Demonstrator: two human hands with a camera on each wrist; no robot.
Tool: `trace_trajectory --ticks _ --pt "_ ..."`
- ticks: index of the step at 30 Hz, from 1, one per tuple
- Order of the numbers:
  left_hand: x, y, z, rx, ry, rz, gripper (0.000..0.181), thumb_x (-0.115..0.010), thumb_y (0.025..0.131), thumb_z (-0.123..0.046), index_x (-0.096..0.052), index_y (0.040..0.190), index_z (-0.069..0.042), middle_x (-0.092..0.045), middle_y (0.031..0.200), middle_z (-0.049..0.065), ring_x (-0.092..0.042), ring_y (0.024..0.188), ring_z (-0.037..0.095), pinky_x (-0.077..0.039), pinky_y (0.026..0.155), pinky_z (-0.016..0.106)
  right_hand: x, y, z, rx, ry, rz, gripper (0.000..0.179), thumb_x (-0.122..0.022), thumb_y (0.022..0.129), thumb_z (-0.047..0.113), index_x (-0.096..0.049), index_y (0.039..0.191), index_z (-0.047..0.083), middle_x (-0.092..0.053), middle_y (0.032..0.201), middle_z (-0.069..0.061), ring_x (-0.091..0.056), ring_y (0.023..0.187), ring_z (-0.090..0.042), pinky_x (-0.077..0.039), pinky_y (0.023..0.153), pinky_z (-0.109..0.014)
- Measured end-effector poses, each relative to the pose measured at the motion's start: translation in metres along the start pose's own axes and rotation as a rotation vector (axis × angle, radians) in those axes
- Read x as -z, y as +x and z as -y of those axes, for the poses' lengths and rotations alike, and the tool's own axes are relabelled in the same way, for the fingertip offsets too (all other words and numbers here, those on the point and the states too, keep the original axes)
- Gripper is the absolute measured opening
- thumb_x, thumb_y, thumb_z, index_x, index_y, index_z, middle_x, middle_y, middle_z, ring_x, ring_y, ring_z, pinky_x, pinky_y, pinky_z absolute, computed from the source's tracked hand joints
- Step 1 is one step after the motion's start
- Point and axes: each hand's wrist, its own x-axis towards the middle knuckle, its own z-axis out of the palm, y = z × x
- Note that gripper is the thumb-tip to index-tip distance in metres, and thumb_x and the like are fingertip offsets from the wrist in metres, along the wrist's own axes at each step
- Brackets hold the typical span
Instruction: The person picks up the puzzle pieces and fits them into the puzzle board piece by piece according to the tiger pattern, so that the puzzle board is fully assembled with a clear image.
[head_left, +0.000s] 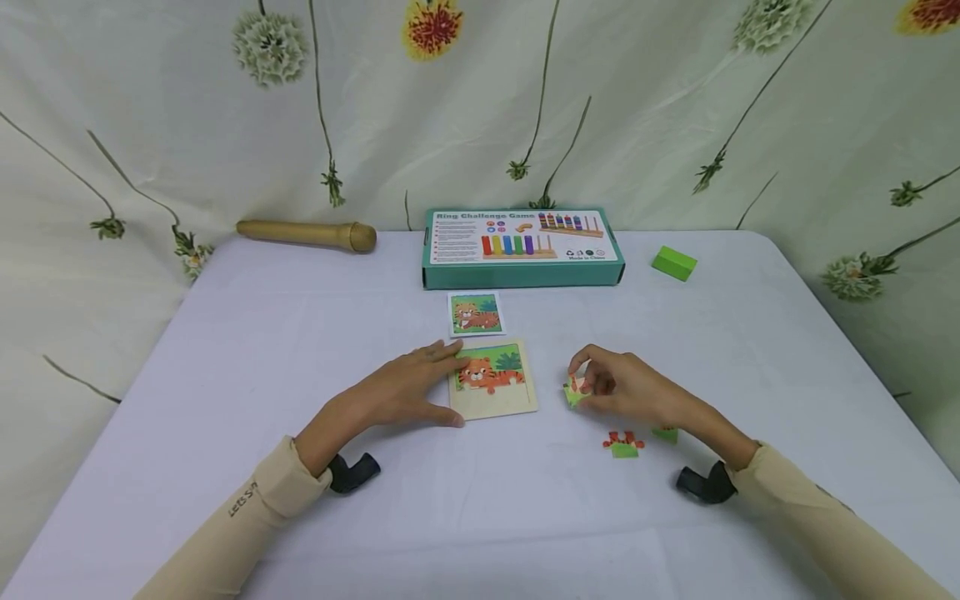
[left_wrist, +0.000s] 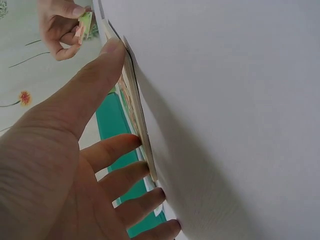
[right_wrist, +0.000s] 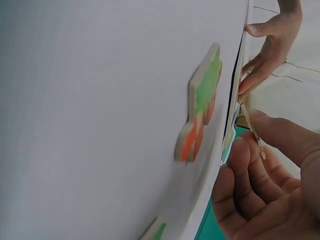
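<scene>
A square wooden puzzle board [head_left: 497, 406] lies on the table; its upper part shows a tiger on green, while the lower part is bare wood. My left hand [head_left: 408, 387] rests at the board's left side, fingers extended, with the thumb at the near left corner. To the right of the board, my right hand [head_left: 628, 385] pinches a puzzle piece [head_left: 574, 393] between thumb and fingers, raised off the cloth in the right wrist view. Nearer to me lie a red-and-green puzzle piece [head_left: 624, 451] and a green one [head_left: 666, 434], partly hidden by the right wrist.
Behind the board lies a tiger picture card [head_left: 476, 315]. Farther back are a teal game box [head_left: 523, 277], a wooden stick [head_left: 300, 233] with a thicker right end, and a green block [head_left: 674, 262]. A flowered cloth [head_left: 465, 125] hangs beyond the table.
</scene>
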Motion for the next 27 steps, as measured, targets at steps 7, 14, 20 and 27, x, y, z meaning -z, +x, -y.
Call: trace_trajectory --ticks 7,14,20,27 --pt "0.000 0.000 0.001 -0.003 0.003 0.001 0.089 -0.075 0.076 -0.054 -0.037 0.149 -0.019 -0.020 0.159 0.002 -0.014 0.147 0.029 -0.024 0.113 0.055 0.002 0.005 -0.002 -0.011 0.075 -0.033 0.034 -0.072 0.084 0.007 -0.060 0.115 0.010 -0.062 0.074 0.004 -0.058 0.069 -0.011 -0.047 0.068 -0.021" --pt "0.000 -0.001 0.001 0.001 0.002 0.001 0.089 -0.075 0.076 -0.053 -0.037 0.149 -0.019 -0.021 0.159 0.002 -0.014 0.147 0.029 -0.024 0.113 0.055 0.003 0.007 -0.001 -0.065 0.068 -0.079 0.031 -0.071 0.085 0.007 -0.066 0.116 0.012 -0.063 0.077 0.002 -0.056 0.068 -0.014 -0.044 0.059 -0.021" --pt "0.000 0.000 0.000 0.004 0.003 0.005 0.089 -0.075 0.076 -0.053 -0.037 0.149 -0.020 -0.020 0.159 0.002 -0.014 0.147 0.029 -0.025 0.113 0.056 0.003 0.008 -0.002 -0.090 0.100 -0.099 0.030 -0.068 0.087 0.003 -0.066 0.116 0.010 -0.064 0.082 -0.002 -0.056 0.070 -0.016 -0.046 0.059 -0.022" --pt "0.001 0.000 0.000 0.003 0.010 0.007 0.089 -0.075 0.076 -0.054 -0.037 0.149 -0.020 -0.020 0.159 0.003 -0.015 0.147 0.030 -0.025 0.113 0.056 0.002 0.013 0.003 -0.111 0.131 -0.098 0.028 -0.064 0.089 0.004 -0.064 0.117 0.009 -0.068 0.083 -0.004 -0.059 0.071 -0.017 -0.051 0.063 -0.025"
